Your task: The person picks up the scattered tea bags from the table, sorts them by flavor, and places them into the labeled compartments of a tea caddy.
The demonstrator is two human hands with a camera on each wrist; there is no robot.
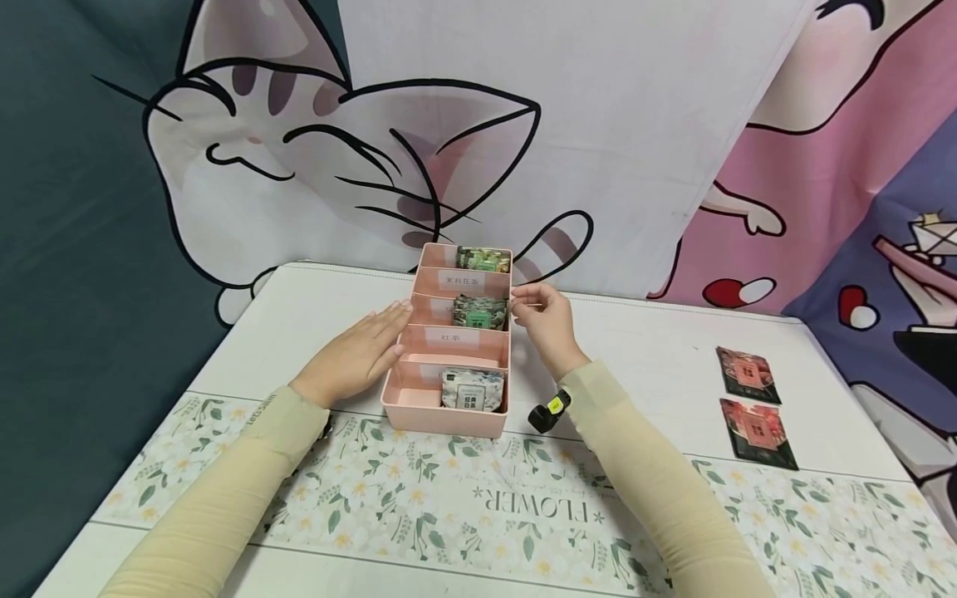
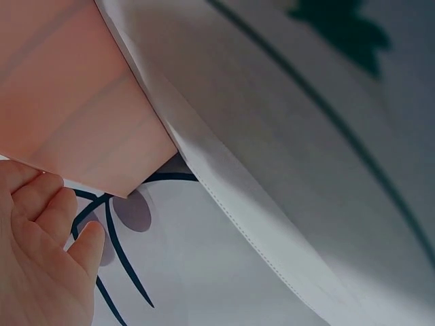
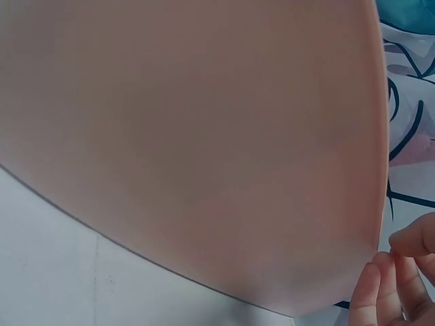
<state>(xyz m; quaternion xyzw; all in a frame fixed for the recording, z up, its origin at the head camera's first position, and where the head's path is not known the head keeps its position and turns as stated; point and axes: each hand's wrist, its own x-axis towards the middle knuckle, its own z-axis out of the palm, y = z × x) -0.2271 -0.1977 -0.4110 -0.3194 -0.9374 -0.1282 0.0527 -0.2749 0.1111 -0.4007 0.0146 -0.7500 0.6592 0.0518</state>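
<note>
A pink divided box [image 1: 444, 421] stands on the table, its compartments running from front to back. My left hand [image 1: 357, 353] lies along the box's left side with its fingers extended. At the right side, the loosely bent fingers of my right hand [image 1: 544, 320] are by the rim, with nothing held in them. Inside are a white sachet [image 1: 473, 390] in the front compartment, a dark green sachet [image 1: 480, 313] in a middle one and a green-yellow sachet [image 1: 483, 260] at the back. The wrist views show the box's outer walls [image 2: 75, 102] [image 3: 204, 136] close up.
Two red-and-black sachets [image 1: 748, 374] [image 1: 760, 433] lie flat on the right part of the white table [image 1: 635, 349]. A floral strip [image 1: 449, 515] crosses the table's front. Behind the table hangs a cartoon cat cloth [image 1: 613, 108].
</note>
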